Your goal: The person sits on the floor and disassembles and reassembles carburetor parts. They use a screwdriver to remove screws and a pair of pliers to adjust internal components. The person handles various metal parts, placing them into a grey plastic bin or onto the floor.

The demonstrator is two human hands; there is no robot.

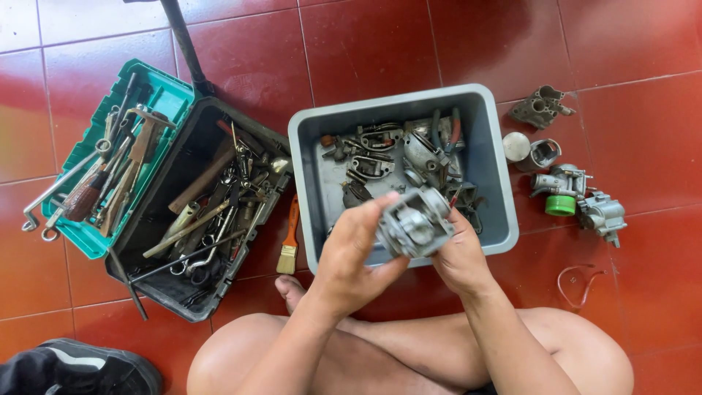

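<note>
Holding a carburetor body clamped in both hands — left hand, right hand — over the grey tub, looks mid-teardown with several parts out already.

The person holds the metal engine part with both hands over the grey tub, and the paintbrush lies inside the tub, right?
Not quite. The head view shows the paintbrush lying on the red floor between the toolbox and the grey tub. Both hands, left and right, do hold the metal engine part.

A toolbox lies left of the tub, a brush between them, loose parts to its right.
</note>
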